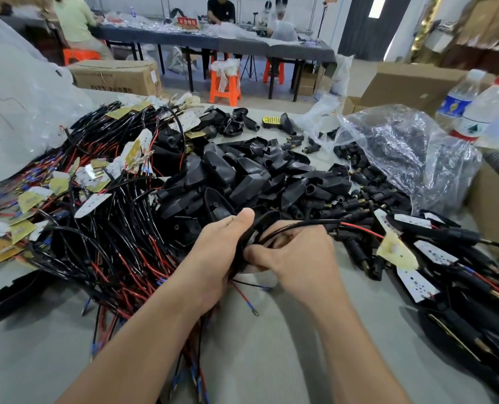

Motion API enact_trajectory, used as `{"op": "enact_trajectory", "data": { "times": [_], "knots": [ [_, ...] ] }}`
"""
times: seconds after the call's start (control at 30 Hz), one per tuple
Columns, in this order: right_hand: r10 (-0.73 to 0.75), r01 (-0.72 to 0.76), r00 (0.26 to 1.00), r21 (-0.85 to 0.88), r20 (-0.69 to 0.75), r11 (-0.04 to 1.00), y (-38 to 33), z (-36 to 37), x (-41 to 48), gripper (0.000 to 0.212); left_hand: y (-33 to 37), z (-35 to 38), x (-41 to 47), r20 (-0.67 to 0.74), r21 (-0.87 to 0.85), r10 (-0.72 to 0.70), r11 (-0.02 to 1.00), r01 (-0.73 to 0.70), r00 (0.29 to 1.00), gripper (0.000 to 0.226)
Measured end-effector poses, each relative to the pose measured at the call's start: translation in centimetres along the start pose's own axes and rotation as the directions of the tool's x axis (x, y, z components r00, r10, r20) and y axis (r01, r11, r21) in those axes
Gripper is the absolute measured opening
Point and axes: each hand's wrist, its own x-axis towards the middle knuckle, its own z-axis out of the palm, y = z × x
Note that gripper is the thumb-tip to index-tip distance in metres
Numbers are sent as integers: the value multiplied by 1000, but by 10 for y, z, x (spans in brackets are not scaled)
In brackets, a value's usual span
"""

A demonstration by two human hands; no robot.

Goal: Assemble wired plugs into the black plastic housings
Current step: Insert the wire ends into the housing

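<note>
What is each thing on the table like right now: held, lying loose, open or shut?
left hand, grips the black housing
right hand, pinches the same housing
black housing, held between both hands
black wire, draped over the right hand
red-capped bottle, upright, shut
white-capped bottle, upright, shut
plastic bag, open and crumpled
loose housings, heaped
wire pile, tangled

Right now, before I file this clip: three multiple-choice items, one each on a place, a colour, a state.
1. The black housings pile lies: A) on the floor; B) between the wire tangle and the clear bag; C) inside a carton.
2. The stool straight ahead is: A) orange; B) blue; C) green.
3. The left hand: A) lies flat; B) holds a bottle; C) grips the black cable.
Key: 1B, tangle on its left, bag on its right; 2A, its plastic is orange; 3C, thumb and fingers curl round it.
</note>
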Motion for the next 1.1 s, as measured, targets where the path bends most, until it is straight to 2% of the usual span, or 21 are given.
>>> {"op": "enact_trajectory", "data": {
  "times": [0.07,0.17,0.23,0.3,0.37,0.43,0.5,0.57,0.63,0.7,0.8,0.9,1.0,1.1],
  "knots": [
    [24,-23,984,7,-174,1000,1,2,1,39,5,-3,-3,143,5,-23,1000,22,989,41],
    [57,-84,943,-69,-328,994,5,3,3,45,7,-8,-7,278,251,-6,966,-66,961,31],
    [109,-107,939,23,-325,994,6,5,4,34,8,-9,-7,267,330,21,937,-112,963,32],
    [159,-105,966,254,-204,962,5,8,5,31,9,-8,-8,219,307,51,944,-119,974,26],
    [161,-119,987,563,-26,818,3,9,6,45,10,-8,-8,173,262,42,961,-87,984,31],
    [129,-85,992,710,-8,699,3,9,5,52,11,-9,-9,113,263,20,963,-49,993,55],
    [150,-56,987,748,-59,661,2,8,5,52,11,-8,-10,53,280,22,959,-36,998,64],
    [208,-57,975,820,-76,569,3,8,9,51,9,-6,-9,-12,260,57,964,-52,998,47],
    [297,-42,948,885,-111,464,6,2,16,38,8,-7,-9,-55,242,95,967,-79,994,31],
    [395,-19,910,938,-128,347,9,-11,21,24,9,-9,-9,-67,221,119,970,-101,991,31],
    [454,8,884,976,-109,217,16,-23,24,18,12,-9,-10,-46,204,130,972,-118,991,33],
    [464,6,884,993,-61,119,18,-23,24,22,10,-7,-10,-70,161,162,976,-149,984,35],
    [456,-60,888,998,64,-22,16,-23,23,30,12,-11,-11,-92,6,179,984,-180,979,36],
    [455,-50,887,996,79,-74,17,-27,23,41,14,-15,-11,-123,-92,181,977,-193,976,38]
  ]
}}
